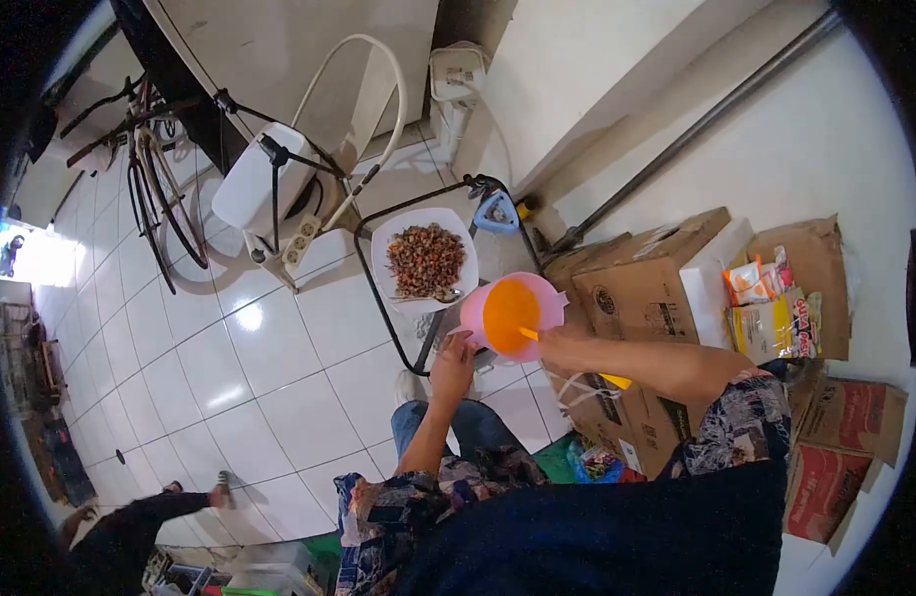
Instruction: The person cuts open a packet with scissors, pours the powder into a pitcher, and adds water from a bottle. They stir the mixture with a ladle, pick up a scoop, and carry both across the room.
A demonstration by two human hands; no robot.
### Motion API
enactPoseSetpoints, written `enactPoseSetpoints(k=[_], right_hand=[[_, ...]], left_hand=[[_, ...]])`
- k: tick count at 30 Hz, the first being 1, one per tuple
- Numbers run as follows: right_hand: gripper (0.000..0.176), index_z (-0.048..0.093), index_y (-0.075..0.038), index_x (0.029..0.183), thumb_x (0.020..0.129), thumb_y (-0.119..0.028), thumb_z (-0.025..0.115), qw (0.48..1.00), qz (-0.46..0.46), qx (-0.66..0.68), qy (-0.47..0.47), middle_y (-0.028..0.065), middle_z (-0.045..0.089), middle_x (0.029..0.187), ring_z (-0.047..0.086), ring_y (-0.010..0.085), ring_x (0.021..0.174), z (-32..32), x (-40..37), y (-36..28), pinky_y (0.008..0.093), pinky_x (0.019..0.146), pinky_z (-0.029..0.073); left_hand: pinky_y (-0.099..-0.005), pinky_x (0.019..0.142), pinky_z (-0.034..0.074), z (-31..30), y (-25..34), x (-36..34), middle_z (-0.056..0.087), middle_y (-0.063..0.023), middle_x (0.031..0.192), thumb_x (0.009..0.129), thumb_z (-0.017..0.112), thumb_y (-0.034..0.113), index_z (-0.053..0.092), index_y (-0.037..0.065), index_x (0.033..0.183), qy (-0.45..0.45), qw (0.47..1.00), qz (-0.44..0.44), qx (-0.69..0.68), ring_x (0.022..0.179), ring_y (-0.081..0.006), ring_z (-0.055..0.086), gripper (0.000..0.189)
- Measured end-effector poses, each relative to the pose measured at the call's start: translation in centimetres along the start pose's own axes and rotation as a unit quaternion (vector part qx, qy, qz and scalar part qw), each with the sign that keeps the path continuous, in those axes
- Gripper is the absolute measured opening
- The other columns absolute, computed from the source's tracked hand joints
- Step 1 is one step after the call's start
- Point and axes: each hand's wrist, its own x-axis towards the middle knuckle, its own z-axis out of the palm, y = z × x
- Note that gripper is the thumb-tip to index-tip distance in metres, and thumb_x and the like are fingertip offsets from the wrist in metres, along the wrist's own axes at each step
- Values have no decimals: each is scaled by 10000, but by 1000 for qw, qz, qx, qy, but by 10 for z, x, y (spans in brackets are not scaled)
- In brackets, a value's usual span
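Note:
A pink plastic basin [552, 300] with side handles holds a smooth orange mass [509, 310]. Its near left rim is gripped by the fingers of my left hand [454, 364]. My right hand [561, 346] is closed at the basin's right side around a tool with an orange-yellow handle [528, 334], which reaches into the orange mass; its far end is hidden there. Just beyond the basin is a white square plate [391, 231] heaped with chopped brown-red filling [425, 260]. A metal spoon [444, 295] rests at the plate's near edge.
The plate sits over a black metal frame [391, 323]. Cardboard boxes [632, 288] stand on the right, with food packets [773, 310] on top. Left are a power strip [301, 241], a white stool-like seat [262, 179] and a bicycle [150, 184]. Another person [130, 531] is at lower left.

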Motion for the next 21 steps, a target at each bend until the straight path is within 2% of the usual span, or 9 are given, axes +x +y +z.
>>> enactPoseSetpoints(k=[4,6,7,8,10,13,15,19,21], right_hand=[[265,579,36,960,804,-113,424,981,-83,-142,-106,214,612,752,621,353,710,-2,12,4,463,606,495],[268,579,11,993,790,-102,445,1000,-2,-28,-12,199,612,712,623,334,679,33,29,24,452,589,492],[268,579,11,993,790,-102,445,1000,-3,-29,-11,199,612,712,623,334,679,24,28,17,452,589,492],[246,604,3,939,797,-144,468,999,12,-2,-39,206,620,775,621,346,717,13,25,7,458,610,487],[243,630,-4,885,804,-186,491,997,31,23,-61,213,628,838,618,359,755,9,20,9,464,630,482],[239,614,-3,930,767,-159,535,990,-41,68,-116,208,626,818,619,354,749,42,16,37,461,603,482],[269,600,-11,971,725,-103,546,973,83,216,-28,208,619,803,613,350,743,44,6,22,458,630,479],[284,595,-18,985,718,-62,511,986,59,157,-10,206,618,800,613,348,723,37,-15,16,458,628,481],[311,570,-18,1030,738,-57,472,984,-33,88,154,211,617,805,610,356,719,90,-7,47,464,645,480]], left_hand=[[-403,788,445,1,2,-3,580,-167,1032,867,530,208,557,58,1072,4,1000,1,-21,940,-345,556,255],[-402,781,448,2,0,0,579,-166,1032,869,528,214,553,62,1080,11,1000,8,-8,933,-345,558,261],[-398,726,460,6,-6,1,580,-146,1024,859,536,203,552,75,1060,30,999,28,4,872,-331,578,239],[-395,671,472,7,-6,-2,582,-125,1016,849,544,193,551,87,1040,48,998,47,16,811,-318,597,218],[-399,671,472,5,-5,-2,582,-125,1015,847,546,191,551,91,1041,39,998,39,20,812,-318,597,218],[-408,669,472,4,-3,-1,582,-129,1017,842,551,184,554,96,1041,30,999,35,29,812,-321,599,217],[-413,668,473,3,-7,1,581,-131,1020,840,553,179,557,98,1040,31,998,40,37,811,-323,600,216],[-410,665,475,7,-7,-2,596,-148,975,837,559,170,559,96,1044,49,997,49,39,801,-332,603,220],[-409,665,475,7,-5,0,601,-155,959,837,560,167,560,94,1045,56,997,45,41,797,-337,603,220]])
